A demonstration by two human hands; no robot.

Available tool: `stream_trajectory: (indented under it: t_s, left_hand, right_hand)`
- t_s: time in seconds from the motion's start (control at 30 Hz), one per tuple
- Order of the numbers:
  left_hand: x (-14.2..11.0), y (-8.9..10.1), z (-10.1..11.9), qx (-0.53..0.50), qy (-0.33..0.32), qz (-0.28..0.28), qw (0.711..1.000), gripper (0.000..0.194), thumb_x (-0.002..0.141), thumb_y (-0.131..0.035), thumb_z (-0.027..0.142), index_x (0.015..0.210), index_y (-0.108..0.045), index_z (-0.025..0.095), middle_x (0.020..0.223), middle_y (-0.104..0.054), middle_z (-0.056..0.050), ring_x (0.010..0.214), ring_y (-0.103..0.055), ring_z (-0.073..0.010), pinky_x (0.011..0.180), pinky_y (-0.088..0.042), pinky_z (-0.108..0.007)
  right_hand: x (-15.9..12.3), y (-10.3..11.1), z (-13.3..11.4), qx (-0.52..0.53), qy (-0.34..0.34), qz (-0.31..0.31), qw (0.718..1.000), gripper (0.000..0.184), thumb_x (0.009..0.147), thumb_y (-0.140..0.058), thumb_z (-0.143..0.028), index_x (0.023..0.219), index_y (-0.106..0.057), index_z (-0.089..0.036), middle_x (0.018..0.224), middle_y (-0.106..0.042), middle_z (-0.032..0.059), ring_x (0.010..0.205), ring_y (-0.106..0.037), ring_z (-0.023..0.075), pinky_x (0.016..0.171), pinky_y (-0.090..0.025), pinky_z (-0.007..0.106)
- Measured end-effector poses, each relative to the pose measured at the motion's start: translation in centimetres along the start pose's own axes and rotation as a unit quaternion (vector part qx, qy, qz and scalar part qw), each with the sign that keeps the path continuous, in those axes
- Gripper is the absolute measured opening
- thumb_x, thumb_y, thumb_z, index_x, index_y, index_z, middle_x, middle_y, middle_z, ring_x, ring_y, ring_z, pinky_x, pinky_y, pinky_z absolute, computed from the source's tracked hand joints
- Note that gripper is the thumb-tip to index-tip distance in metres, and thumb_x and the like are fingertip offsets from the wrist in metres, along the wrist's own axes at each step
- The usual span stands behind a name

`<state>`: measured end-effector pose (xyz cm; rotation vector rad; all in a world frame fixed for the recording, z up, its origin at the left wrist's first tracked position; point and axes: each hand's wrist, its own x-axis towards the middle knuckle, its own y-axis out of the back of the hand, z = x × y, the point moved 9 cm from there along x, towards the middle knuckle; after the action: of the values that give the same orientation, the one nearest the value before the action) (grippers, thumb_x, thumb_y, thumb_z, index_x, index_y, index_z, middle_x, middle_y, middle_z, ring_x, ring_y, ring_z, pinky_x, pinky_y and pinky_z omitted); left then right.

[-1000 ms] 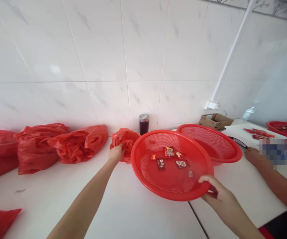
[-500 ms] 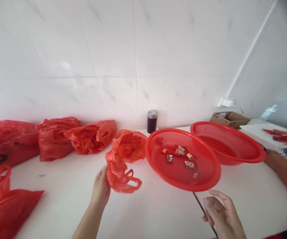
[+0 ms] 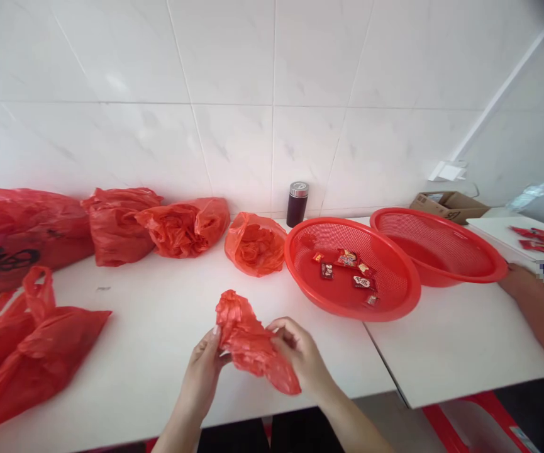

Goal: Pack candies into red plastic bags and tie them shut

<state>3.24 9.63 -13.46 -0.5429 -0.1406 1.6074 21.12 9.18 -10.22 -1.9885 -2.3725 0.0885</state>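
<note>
Between my two hands, above the table's front part, is a crumpled red plastic bag (image 3: 257, 346). My left hand (image 3: 203, 362) pinches its left side between thumb and fingers. On its right side my right hand (image 3: 300, 352) is closed, fingers curled against the plastic. Behind the bag, a bundle of red plastic bags (image 3: 256, 245) sits by the wall. To its right stands a red plastic basket (image 3: 354, 302) with several small wrapped snack packets (image 3: 347, 258) inside.
More red bags (image 3: 125, 226) line the wall, and a filled red bag (image 3: 59, 346) lies at left. A dark tumbler (image 3: 297, 204) stands behind. At right are a second red basket (image 3: 441, 251), a cardboard box (image 3: 451, 206) and another person's arm (image 3: 536, 314).
My left hand has drawn one red bag out of the bundle and brought it nearer. My right hand has let go of the basket's rim and come over to the bag.
</note>
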Motion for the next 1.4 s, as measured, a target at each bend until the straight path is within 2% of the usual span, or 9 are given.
stream_trajectory:
  t_s: [0.2,0.33,0.47,0.63,0.77,0.93,1.03,1.23,1.4]
  left_hand:
    - [0.5,10.3,1.1,-0.061,-0.006,0.206,0.977,0.032,0.064,-0.078,0.043,0.07,-0.063,0.015,0.068,-0.064,-0.001,0.062,-0.056,-0.0141,0.055,-0.048,-0.023]
    - [-0.2,11.7,2.2,-0.037,-0.008,0.245,0.969,0.022,0.074,-0.068,0.038,0.079,-0.061,0.018,0.082,-0.065,-0.002,0.068,-0.06,-0.016,0.06,-0.05,-0.028]
    - [-4.9,7.4,7.0,0.167,-0.229,0.31,0.908,0.032,0.082,-0.06,0.043,0.107,-0.057,0.023,0.114,-0.059,-0.006,0.108,-0.057,-0.0242,0.098,-0.042,-0.045]
    - [-7.5,-4.4,6.6,0.412,-0.404,0.13,0.806,0.043,0.078,-0.065,0.028,0.118,-0.052,0.023,0.13,-0.05,-0.011,0.125,-0.045,-0.029,0.105,-0.035,-0.049]
    - [-4.3,-2.3,5.2,0.434,-0.352,0.134,0.818,0.045,0.068,-0.055,0.007,0.109,-0.06,0.024,0.115,-0.059,-0.008,0.114,-0.052,-0.0284,0.098,-0.04,-0.042]
    - [-1.8,4.9,5.3,0.402,-0.141,0.168,0.889,0.04,0.051,-0.058,0.003,0.083,-0.067,0.026,0.095,-0.063,-0.003,0.079,-0.061,-0.0237,0.057,-0.045,-0.025]
    - [-2.3,3.8,4.3,0.354,-0.03,0.086,0.931,0.035,0.049,-0.066,0.005,0.078,-0.068,0.024,0.085,-0.065,-0.003,0.076,-0.062,-0.0239,0.044,-0.039,-0.021]
    - [-4.0,-3.9,3.2,0.242,0.015,-0.088,0.966,0.019,0.075,-0.07,0.032,0.088,-0.068,0.019,0.073,-0.065,-0.002,0.066,-0.058,-0.0163,0.06,-0.046,-0.023]
    - [-6.7,-2.8,0.7,0.014,0.121,-0.094,0.988,0.023,0.057,-0.084,0.028,0.069,-0.07,0.015,0.062,-0.065,-0.004,0.054,-0.059,-0.0149,0.055,-0.048,-0.025]
  right_hand:
    - [-0.6,9.0,-4.0,-0.105,0.066,0.17,0.978,0.023,0.086,-0.061,-0.043,0.088,-0.062,-0.02,0.068,-0.051,-0.0022,0.063,-0.047,0.0117,0.058,-0.038,0.023]
    - [-1.2,10.9,-4.3,-0.04,0.039,0.207,0.977,0.025,0.085,-0.062,-0.045,0.092,-0.061,-0.022,0.061,-0.04,-0.0058,0.051,-0.037,0.009,0.047,-0.031,0.021]
    - [-1.9,8.7,-6.4,-0.067,0.082,0.217,0.97,0.021,0.085,-0.062,-0.042,0.091,-0.063,-0.021,0.068,-0.052,-0.0025,0.06,-0.046,0.0106,0.054,-0.038,0.022]
    - [-3.5,1.3,-9.9,-0.121,0.156,0.105,0.975,0.015,0.09,-0.056,-0.033,0.092,-0.066,-0.022,0.085,-0.064,0.0026,0.077,-0.058,0.0148,0.072,-0.047,0.026]
    - [-5.1,-0.3,-10.1,-0.126,0.138,0.019,0.982,0.016,0.092,-0.053,-0.033,0.091,-0.064,-0.022,0.08,-0.063,0.0014,0.071,-0.057,0.0137,0.068,-0.046,0.025]
    - [-5.7,9.8,-8.7,-0.209,0.091,0.215,0.95,0.023,0.09,-0.055,-0.043,0.092,-0.062,-0.021,0.08,-0.062,0.0033,0.072,-0.057,0.0168,0.065,-0.047,0.027]
    - [-6.0,11.7,-10.2,-0.297,0.15,0.264,0.905,0.019,0.089,-0.055,-0.038,0.095,-0.064,-0.022,0.093,-0.062,0.0068,0.088,-0.059,0.0214,0.077,-0.049,0.034]
    - [-7.2,1.1,-13.1,-0.306,0.323,0.061,0.893,0.021,0.088,-0.052,-0.02,0.097,-0.068,-0.029,0.087,-0.067,0.005,0.08,-0.062,0.0208,0.077,-0.049,0.038]
    - [-3.9,-2.1,-7.5,-0.425,0.231,-0.141,0.864,0.032,0.086,-0.051,-0.014,0.107,-0.069,-0.03,0.097,-0.071,0.0036,0.088,-0.065,0.0217,0.081,-0.049,0.036]
